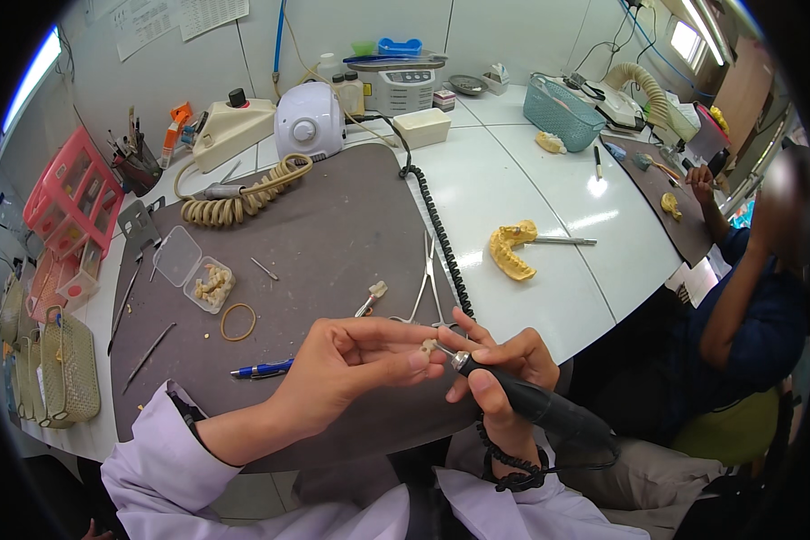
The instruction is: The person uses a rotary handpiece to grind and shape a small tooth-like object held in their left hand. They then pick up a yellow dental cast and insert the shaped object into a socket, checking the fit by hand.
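Between the thumb and fingers of my left hand (355, 355) is a small cream-coloured dental piece (428, 346), like a crown; the fingertips partly cover it. My right hand (513, 364) is closed round a black rotary handpiece (558, 412), whose metal nose (460, 360) points left. Its thin tip is at the dental piece; whether they touch, I cannot tell. Just beyond my hands, another cream tooth-like piece (377, 289) sits at the end of a holder on the grey mat (333, 225). Beside it lie metal locking forceps (427, 274), partly hidden by my fingers.
Left on the mat are an open clear box (213, 286) of cream pieces, a rubber band (238, 322), a blue pen (261, 369) and metal tools. A yellow dental model (511, 252) rests on white tiles to the right. A black coiled cord (441, 225) crosses behind. Another person (738, 297) sits at right.
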`<state>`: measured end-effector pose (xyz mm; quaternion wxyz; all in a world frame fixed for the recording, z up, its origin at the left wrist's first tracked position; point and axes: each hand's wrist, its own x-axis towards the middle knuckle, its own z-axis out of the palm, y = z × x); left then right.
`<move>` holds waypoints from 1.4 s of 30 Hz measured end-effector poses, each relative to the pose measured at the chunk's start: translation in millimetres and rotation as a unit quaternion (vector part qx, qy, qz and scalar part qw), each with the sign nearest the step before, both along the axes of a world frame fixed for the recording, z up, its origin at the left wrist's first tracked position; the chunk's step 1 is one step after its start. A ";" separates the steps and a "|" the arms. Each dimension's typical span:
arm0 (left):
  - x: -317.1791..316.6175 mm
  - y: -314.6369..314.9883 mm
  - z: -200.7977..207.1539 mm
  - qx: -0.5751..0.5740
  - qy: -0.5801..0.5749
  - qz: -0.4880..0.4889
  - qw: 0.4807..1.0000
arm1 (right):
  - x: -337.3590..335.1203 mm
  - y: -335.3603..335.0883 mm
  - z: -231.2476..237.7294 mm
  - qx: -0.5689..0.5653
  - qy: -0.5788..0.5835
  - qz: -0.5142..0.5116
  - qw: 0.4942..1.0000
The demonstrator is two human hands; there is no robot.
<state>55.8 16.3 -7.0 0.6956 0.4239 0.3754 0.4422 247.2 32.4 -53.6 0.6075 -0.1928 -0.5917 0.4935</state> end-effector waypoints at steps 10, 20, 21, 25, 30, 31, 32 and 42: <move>0.9 -0.9 3.1 0.001 -0.003 -0.006 1.000 | 2.0 -0.7 -4.7 -0.008 0.035 -0.003 0.999; 0.6 -0.4 2.9 0.008 0.003 -0.003 1.000 | -0.1 -1.7 0.2 -0.019 0.014 0.001 1.000; 0.5 -0.3 2.8 0.006 0.004 -0.004 1.000 | 0.0 -1.8 -0.1 -0.019 0.012 0.000 1.000; 0.2 -0.6 3.1 0.008 0.007 -0.003 1.000 | 1.8 -0.5 -2.0 -0.015 0.016 0.011 1.000; 0.5 0.1 3.9 -0.012 0.015 -0.001 1.000 | 3.7 -2.3 -6.3 -0.014 0.085 0.010 0.996; 0.5 -0.4 3.1 -0.025 0.013 0.000 1.000 | 4.3 -1.6 -7.2 -0.007 0.073 0.012 0.997; 0.4 -0.1 2.3 -0.022 0.014 0.002 1.000 | 4.7 -0.6 -7.8 0.001 0.060 0.014 0.998; 1.1 1.1 -2.0 0.006 0.009 0.011 1.000 | 6.5 3.0 -8.4 -0.003 0.076 0.053 0.996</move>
